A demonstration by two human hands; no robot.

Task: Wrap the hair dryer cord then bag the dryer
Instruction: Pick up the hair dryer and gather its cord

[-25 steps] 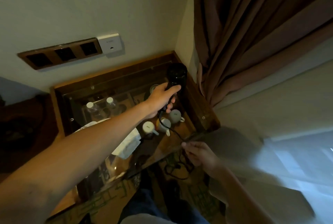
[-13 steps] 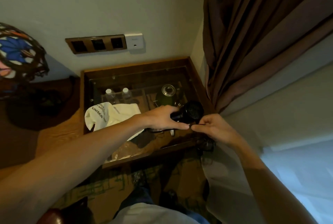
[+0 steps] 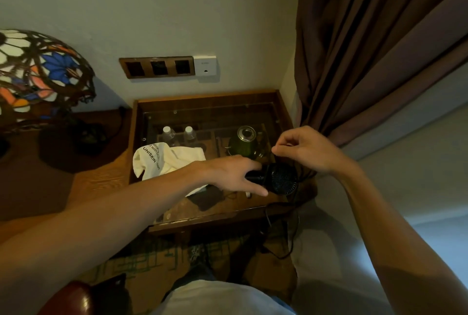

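The black hair dryer (image 3: 281,179) is held sideways over the glass-topped wooden table (image 3: 210,101), its round grille facing me. My left hand (image 3: 235,175) grips its handle. My right hand (image 3: 306,150) is raised just above and right of the dryer, fingers pinched on the thin black cord (image 3: 293,223), which runs down past the table's front right corner and loops over the floor. A white cloth bag (image 3: 167,160) printed UNISKIN lies crumpled on the glass, left of my left hand.
Under the glass are two small bottles (image 3: 177,133) and a green kettle (image 3: 243,143). A stained-glass lamp (image 3: 40,73) stands at the left. A brown curtain (image 3: 367,48) hangs at the right. Wall sockets (image 3: 162,67) sit above the table.
My left hand brought the dryer down from upright to sideways near the front of the table. My right hand rose from the floor-level cord to above the dryer, drawing the cord up.
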